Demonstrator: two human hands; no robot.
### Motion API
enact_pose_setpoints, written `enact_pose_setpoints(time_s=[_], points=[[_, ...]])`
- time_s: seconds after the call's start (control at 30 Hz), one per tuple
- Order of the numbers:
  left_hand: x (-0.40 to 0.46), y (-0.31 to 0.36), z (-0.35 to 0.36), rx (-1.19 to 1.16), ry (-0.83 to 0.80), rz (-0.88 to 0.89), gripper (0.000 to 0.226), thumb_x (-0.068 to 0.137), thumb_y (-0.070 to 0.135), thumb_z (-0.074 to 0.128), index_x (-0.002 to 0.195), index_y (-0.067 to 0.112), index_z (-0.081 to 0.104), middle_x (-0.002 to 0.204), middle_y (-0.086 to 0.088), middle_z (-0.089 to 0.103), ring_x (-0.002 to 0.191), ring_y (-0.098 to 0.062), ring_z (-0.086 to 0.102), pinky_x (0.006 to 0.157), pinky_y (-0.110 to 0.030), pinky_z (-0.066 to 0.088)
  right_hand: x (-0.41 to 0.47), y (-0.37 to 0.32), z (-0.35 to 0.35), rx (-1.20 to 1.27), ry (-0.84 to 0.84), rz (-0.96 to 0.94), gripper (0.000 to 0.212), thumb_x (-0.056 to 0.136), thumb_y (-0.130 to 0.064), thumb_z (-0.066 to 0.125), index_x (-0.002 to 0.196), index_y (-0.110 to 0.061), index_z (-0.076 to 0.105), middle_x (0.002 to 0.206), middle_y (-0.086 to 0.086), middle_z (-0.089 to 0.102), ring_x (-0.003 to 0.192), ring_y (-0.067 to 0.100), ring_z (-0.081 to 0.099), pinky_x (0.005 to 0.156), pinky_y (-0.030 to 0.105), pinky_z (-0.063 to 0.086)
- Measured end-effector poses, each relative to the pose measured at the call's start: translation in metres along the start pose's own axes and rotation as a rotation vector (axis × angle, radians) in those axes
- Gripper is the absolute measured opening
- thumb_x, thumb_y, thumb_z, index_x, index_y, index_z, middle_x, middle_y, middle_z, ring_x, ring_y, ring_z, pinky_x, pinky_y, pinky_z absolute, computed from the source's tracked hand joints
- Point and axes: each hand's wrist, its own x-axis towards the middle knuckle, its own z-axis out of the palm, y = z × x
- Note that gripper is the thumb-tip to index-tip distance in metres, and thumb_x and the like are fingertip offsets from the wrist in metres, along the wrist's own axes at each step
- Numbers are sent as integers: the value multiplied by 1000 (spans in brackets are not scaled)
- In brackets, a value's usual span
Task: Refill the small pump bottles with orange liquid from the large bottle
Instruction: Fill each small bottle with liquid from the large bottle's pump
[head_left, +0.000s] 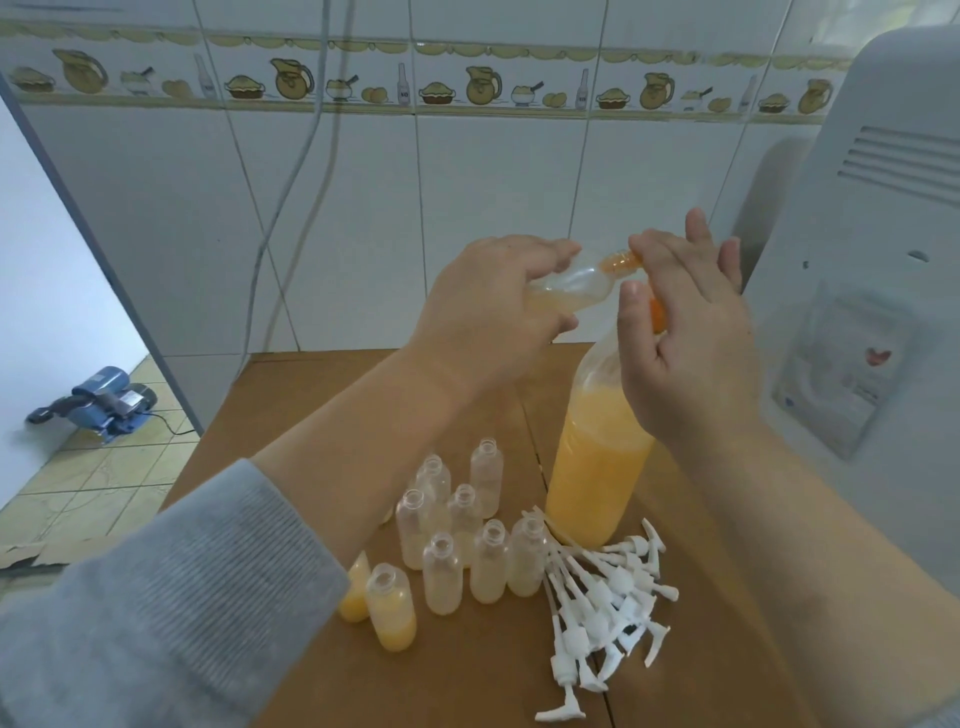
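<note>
While tilted, small bottle (571, 288) in left hand (488, 317)

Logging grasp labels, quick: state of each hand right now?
Left hand: closed on a small bottle, tipped sideways.
Right hand: fingers spread, something orange pinched at thumb; what it is cannot be told.

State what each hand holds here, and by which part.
The left hand grips a small bottle around its body, tilted sideways. The right hand pinches that bottle's neck, with something orange against its palm, possibly a cap.

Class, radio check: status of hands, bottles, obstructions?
Left hand grips tilted small bottle; right hand at its neck. Large bottle upright below. Pump heads piled beside.
</note>
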Motion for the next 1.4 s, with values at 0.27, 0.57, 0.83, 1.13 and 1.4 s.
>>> enact_pose_setpoints(time_s=[0.27,0.57,0.83,1.13,1.4], points=[[-7,-7,14,94,-62,-2,56,84,29,68,137,24,49,133,12,55,126,-11,42,101,-15,23,-12,1,8,-15,-67,25,50,94,-27,29,132,-3,50,136,12,52,140,25,30,119,31,9],[-1,-4,7,56,-8,18,55,82,30,69,134,24,52,132,11,56,126,-11,43,107,-24,29,-2,-2,4,10,-14,6,47,96,-31,33,129,-2,53,132,12,54,138,27,34,118,33,11],[-2,-9,9,64,-54,-6,56,81,29,70,134,24,52,130,11,57,124,-11,44,104,-23,31,-7,-8,10,84,-38,105,52,98,-34,24,131,-5,52,136,9,52,140,22,29,117,27,6],[-2,-3,10,44,-45,16,56,80,27,71,133,24,54,126,13,58,121,-12,46,101,-22,33,-10,-1,9,104,58,93,44,100,-25,27,128,-6,55,132,9,55,137,23,34,118,31,12],[-3,-7,6,23,-24,2,57,78,29,72,132,24,54,124,12,59,119,-12,47,102,-23,34,-5,-4,4,70,-32,61,52,100,-33,22,133,-5,51,136,10,52,138,23,33,117,26,8]])
